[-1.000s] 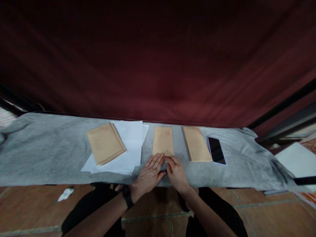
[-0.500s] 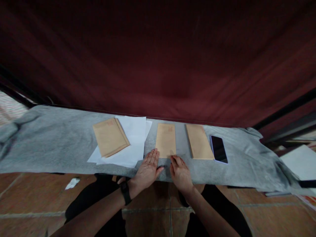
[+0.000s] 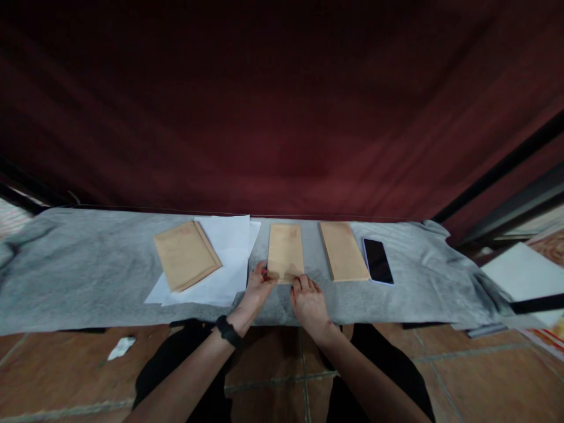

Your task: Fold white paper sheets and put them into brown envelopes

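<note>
A brown envelope (image 3: 285,249) lies upright on the grey cloth (image 3: 106,264), between my hands at its lower edge. My left hand (image 3: 258,289), with a dark watch on its wrist, pinches the envelope's lower left corner between bent fingers. At the lower right corner, my right hand (image 3: 307,298) has its fingers curled and pressed together on the envelope's edge. To the right is a thick stack of brown envelopes (image 3: 345,251). On the left, more brown envelopes (image 3: 187,255) rest at a slant over white paper sheets (image 3: 234,258).
A phone (image 3: 378,261) with a pale purple edge lies right of the stack. Behind the cloth hangs a dark red curtain (image 3: 282,129). Below are floor tiles with a crumpled white tissue (image 3: 121,348). A white board (image 3: 524,273) stands at the far right.
My left hand has gone from lying flat with fingers stretched to a pinch at the envelope's corner. My right hand stays at the lower right edge. The whole view has shifted slightly.
</note>
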Motion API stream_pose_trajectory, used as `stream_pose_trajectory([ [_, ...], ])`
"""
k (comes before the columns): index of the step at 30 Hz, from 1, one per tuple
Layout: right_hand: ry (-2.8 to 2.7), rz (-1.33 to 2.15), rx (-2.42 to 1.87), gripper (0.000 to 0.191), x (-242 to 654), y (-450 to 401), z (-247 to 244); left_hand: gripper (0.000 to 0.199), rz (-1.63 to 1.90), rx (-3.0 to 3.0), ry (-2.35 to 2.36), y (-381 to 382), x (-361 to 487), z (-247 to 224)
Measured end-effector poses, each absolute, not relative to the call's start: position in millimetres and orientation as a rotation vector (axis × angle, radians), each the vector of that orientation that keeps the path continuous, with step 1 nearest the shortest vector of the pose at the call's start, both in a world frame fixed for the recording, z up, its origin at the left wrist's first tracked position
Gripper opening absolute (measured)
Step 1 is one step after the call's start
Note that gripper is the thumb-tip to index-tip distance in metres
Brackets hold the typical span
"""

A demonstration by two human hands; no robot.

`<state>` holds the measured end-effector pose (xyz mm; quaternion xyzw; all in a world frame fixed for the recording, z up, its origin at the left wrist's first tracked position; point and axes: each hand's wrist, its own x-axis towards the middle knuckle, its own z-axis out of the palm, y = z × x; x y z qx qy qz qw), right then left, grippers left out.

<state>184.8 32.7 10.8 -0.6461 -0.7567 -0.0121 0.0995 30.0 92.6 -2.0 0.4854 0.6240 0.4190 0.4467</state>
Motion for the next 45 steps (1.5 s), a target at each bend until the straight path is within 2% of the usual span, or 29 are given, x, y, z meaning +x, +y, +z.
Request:
stream_pose_trajectory([
  [3,-2.194,-0.025,-1.905,0.015,182,35,10,0.061,1.016,1.158,1.517,97,29,3],
  [8,-2.101,0.0,-1.9,0.018,183,44,14,0.051,0.99,1.131,1.298,98,38,31],
  [10,-2.023,0.085,-1.898,0.018,189,51,19,0.056,0.991,1.086,1.167,97,43,43],
  [13,-1.715,0.363,-1.838,0.018,203,63,23,0.06,0.987,0.945,1.063,96,49,50],
  [20,-0.86,1.182,-1.312,0.045,198,74,15,0.064,0.879,0.879,1.046,92,52,28],
  [24,-0.751,1.374,-1.254,0.049,186,67,13,0.056,0.91,0.885,0.964,95,50,24],
  [28,-0.682,1.625,-1.268,0.04,189,54,19,0.045,0.893,0.931,1.076,101,37,18],
  [32,-0.877,2.035,-1.245,0.039,195,43,24,0.05,0.805,0.997,1.212,102,20,7],
  [34,-1.109,1.827,-1.297,0.032,196,42,22,0.06,0.749,1.065,1.288,99,16,4],
  [39,-1.646,0.713,-1.558,0.017,198,50,5,0.071,0.709,1.449,1.502,87,17,3],
  [41,-1.789,0.508,-1.592,0.017,199,51,-2,0.068,0.704,1.591,1.542,85,18,5],
  [45,-1.95,0.347,-1.637,0.019,198,49,-8,0.056,0.572,1.774,1.589,84,16,9],
])
